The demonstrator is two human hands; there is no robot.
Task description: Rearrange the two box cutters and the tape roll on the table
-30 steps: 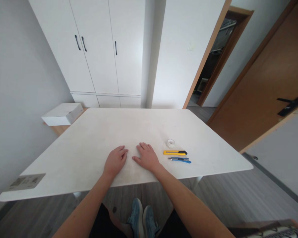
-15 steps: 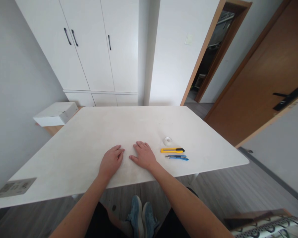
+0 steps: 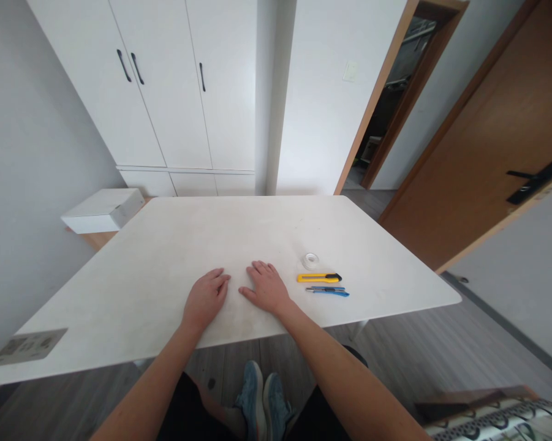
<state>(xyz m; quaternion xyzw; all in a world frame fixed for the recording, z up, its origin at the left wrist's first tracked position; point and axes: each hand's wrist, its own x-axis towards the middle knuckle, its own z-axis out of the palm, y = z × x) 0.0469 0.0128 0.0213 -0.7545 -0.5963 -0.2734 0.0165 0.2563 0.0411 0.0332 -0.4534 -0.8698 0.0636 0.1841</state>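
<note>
I should rest lightly my empty, half-open left hand [image 3: 206, 296] and empty, spread right hand [image 3: 267, 288], slim yellow plastic cutter [image 3: 313, 278] at its three o'clock.

Clear tape roll [image 3: 309, 266], flat; yellow cutter [image 3: 319, 278] just beside it; blue cutter [image 3: 328, 291] alongside, near-parallel.

A white wardrobe [image 3: 174, 110] with black handles [image 3: 124, 65] stands at the back, a white box [image 3: 96, 208] at left, a brown door [image 3: 468, 135] at right.
</note>
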